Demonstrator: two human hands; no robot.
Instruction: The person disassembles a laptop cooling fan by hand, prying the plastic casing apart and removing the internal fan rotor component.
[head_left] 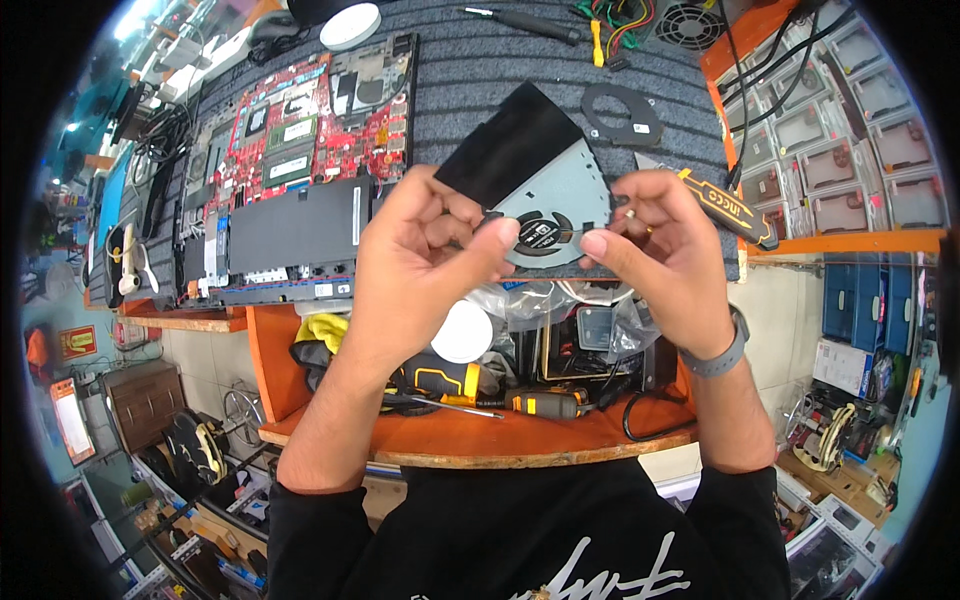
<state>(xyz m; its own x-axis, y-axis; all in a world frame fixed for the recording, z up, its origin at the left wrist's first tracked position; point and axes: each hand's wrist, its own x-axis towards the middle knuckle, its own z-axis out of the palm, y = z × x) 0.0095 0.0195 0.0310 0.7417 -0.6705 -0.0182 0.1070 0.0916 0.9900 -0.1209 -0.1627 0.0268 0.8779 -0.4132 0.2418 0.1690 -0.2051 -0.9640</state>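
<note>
Between my two hands I hold a laptop cooling fan (575, 190), a flat grey metal housing with a black flap of film (520, 135) along its upper left side. My left hand (430, 245) grips its left edge, thumb on the face beside the round black hub. The right hand (660, 245) pinches the right edge, thumb low and fingers behind. Past the fan, a dark flat ring-shaped cover (620, 114) lies on the grey ribbed mat (460, 100). To the left rests an opened laptop base (290, 180) with a red circuit board and a black battery (295, 228).
A yellow-and-black tool (725, 208) lies right of my right hand. At the back are a black screwdriver (525, 22), coloured wires (625, 25) and a white round lid (350, 27). Below the mat, an orange shelf (480, 440) holds screwdrivers and plastic bags. Clear drawers (840, 165) line the right.
</note>
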